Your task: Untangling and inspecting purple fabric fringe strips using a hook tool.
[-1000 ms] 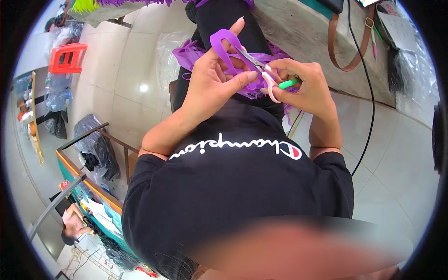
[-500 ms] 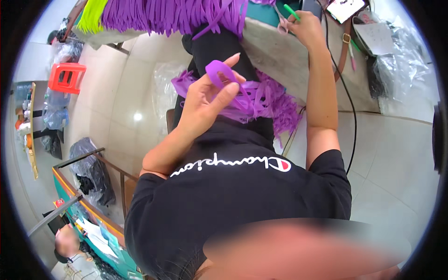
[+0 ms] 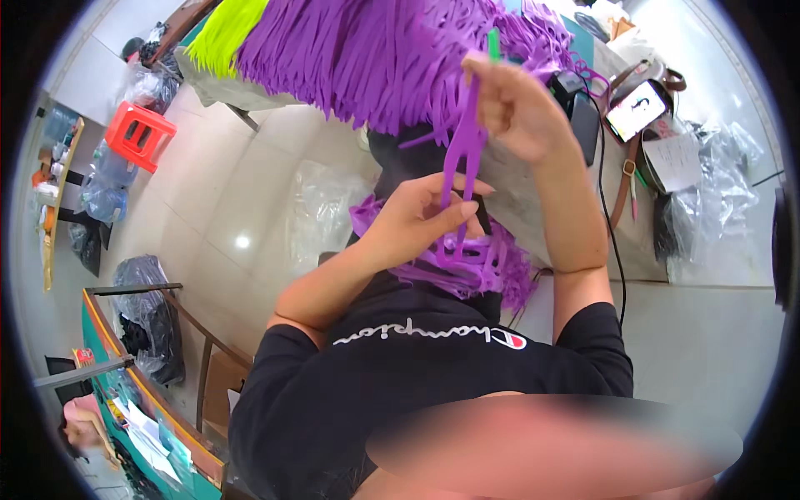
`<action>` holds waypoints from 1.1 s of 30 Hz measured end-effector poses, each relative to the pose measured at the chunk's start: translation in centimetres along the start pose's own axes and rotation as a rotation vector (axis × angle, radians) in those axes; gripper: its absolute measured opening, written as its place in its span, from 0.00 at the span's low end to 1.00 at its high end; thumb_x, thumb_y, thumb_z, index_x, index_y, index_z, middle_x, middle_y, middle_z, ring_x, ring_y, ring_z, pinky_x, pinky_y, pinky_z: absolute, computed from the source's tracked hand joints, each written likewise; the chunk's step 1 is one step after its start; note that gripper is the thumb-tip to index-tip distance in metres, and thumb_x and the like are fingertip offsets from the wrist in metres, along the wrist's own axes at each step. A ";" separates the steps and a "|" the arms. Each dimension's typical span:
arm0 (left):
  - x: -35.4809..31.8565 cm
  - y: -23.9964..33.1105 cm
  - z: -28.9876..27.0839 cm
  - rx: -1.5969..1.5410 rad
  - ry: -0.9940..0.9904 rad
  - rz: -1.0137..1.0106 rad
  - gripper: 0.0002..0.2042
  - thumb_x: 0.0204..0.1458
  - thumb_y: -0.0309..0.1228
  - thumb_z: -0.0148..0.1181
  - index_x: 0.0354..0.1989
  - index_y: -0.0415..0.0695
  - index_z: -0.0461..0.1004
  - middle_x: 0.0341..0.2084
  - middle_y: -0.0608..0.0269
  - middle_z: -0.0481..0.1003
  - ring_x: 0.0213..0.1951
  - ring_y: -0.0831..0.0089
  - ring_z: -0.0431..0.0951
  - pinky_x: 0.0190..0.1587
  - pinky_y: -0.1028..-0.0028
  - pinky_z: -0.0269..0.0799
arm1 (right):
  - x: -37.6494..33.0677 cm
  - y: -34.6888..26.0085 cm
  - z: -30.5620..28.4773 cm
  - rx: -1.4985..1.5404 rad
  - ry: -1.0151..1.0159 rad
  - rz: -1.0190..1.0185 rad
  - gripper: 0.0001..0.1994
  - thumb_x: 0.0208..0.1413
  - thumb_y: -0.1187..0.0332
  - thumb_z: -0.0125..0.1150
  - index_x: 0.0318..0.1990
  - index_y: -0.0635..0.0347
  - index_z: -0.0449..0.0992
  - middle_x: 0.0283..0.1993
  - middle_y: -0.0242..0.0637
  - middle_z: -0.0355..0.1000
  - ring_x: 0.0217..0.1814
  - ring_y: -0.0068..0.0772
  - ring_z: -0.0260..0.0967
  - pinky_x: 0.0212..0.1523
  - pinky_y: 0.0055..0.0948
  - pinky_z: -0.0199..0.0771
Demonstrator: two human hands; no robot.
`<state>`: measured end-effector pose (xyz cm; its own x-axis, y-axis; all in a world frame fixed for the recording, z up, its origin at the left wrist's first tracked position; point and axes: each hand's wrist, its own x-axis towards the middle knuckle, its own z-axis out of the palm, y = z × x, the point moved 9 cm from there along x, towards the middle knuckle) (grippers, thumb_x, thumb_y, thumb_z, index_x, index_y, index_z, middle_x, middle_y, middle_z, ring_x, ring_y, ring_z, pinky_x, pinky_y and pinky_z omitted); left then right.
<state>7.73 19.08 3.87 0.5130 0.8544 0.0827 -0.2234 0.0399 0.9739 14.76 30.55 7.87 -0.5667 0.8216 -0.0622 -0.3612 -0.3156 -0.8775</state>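
Note:
My right hand (image 3: 510,107) is raised in front of me, fist closed on the top of a long purple foam strip (image 3: 463,158); a green tip (image 3: 493,42) sticks out above the fist. My left hand (image 3: 417,221) pinches the lower part of the same hanging strip. Below both hands, a pile of cut purple strips (image 3: 479,267) lies on my lap. A big heap of purple strips (image 3: 375,54) hangs over the table edge ahead, with yellow-green strips (image 3: 223,29) at its left end.
On the grey table (image 3: 533,208) at right lie a phone (image 3: 637,110), a brown strap (image 3: 623,179), a black cable (image 3: 602,225) and clear plastic bags (image 3: 717,183). A red stool (image 3: 137,133) stands on the tiled floor. Another person (image 3: 79,421) sits by a green-edged table (image 3: 125,367).
My right hand came back from the table top and now holds a purple strip upright. My left hand has dropped its earlier purple piece and taken hold of the strip's lower part.

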 end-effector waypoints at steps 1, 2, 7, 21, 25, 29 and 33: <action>0.0 -0.3 -1.1 -0.033 0.020 -0.029 0.15 0.57 0.24 0.53 0.53 0.36 0.67 0.28 0.61 0.77 0.33 0.78 0.77 0.40 0.78 0.71 | 1.4 -2.7 -0.2 -0.045 0.020 -0.153 0.13 0.58 0.60 0.57 0.43 0.59 0.75 0.19 0.16 0.58 0.16 0.10 0.47 0.15 0.15 0.45; 0.1 -0.5 -2.3 -0.027 0.026 -0.022 0.15 0.57 0.24 0.53 0.53 0.36 0.67 0.28 0.61 0.77 0.33 0.78 0.77 0.40 0.78 0.71 | 2.7 -5.6 0.0 -0.087 0.037 -0.302 0.13 0.57 0.59 0.57 0.43 0.59 0.75 0.20 0.17 0.59 0.17 0.12 0.50 0.17 0.16 0.49; 1.8 1.3 -10.8 -0.119 0.281 0.131 0.20 0.54 0.22 0.55 0.55 0.35 0.61 0.34 0.58 0.75 0.38 0.72 0.76 0.43 0.74 0.73 | 15.3 -15.1 -0.7 0.146 -0.080 -0.240 0.09 0.59 0.61 0.56 0.32 0.56 0.75 0.17 0.23 0.60 0.17 0.16 0.54 0.19 0.20 0.54; -7.7 -12.7 -22.4 0.694 0.558 -0.438 0.22 0.58 0.46 0.47 0.42 0.37 0.75 0.34 0.52 0.78 0.38 0.53 0.77 0.45 0.63 0.69 | 4.3 -6.4 -2.9 -1.325 0.432 -0.452 0.13 0.55 0.60 0.60 0.31 0.64 0.76 0.24 0.30 0.71 0.23 0.19 0.62 0.22 0.22 0.61; -12.0 -22.6 -20.1 0.920 0.322 -0.915 0.40 0.55 0.63 0.32 0.41 0.32 0.74 0.40 0.38 0.74 0.46 0.46 0.73 0.51 0.60 0.64 | -5.2 6.3 -4.4 -1.317 0.115 -0.041 0.15 0.50 0.60 0.65 0.40 0.61 0.74 0.22 0.24 0.60 0.23 0.20 0.59 0.25 0.23 0.61; -10.4 -19.0 -17.9 0.704 0.537 -0.622 0.30 0.55 0.54 0.49 0.42 0.30 0.72 0.34 0.47 0.76 0.39 0.62 0.76 0.45 0.68 0.69 | -10.0 14.0 -3.0 -1.252 0.113 -0.076 0.13 0.44 0.65 0.70 0.33 0.62 0.74 0.25 0.29 0.60 0.29 0.22 0.61 0.29 0.26 0.64; -9.1 -18.8 -16.5 0.126 0.567 -0.416 0.18 0.53 0.35 0.59 0.45 0.32 0.72 0.35 0.58 0.77 0.38 0.72 0.76 0.42 0.74 0.71 | -13.4 14.1 -3.3 -1.175 0.249 -0.153 0.09 0.47 0.69 0.67 0.31 0.63 0.73 0.25 0.28 0.59 0.27 0.19 0.57 0.28 0.22 0.60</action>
<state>-6.44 19.08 -18.67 0.0172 0.9204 -0.3907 0.0122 0.3906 0.9205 19.67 16.66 -5.22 -0.3725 0.9223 0.1034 0.5543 0.3104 -0.7723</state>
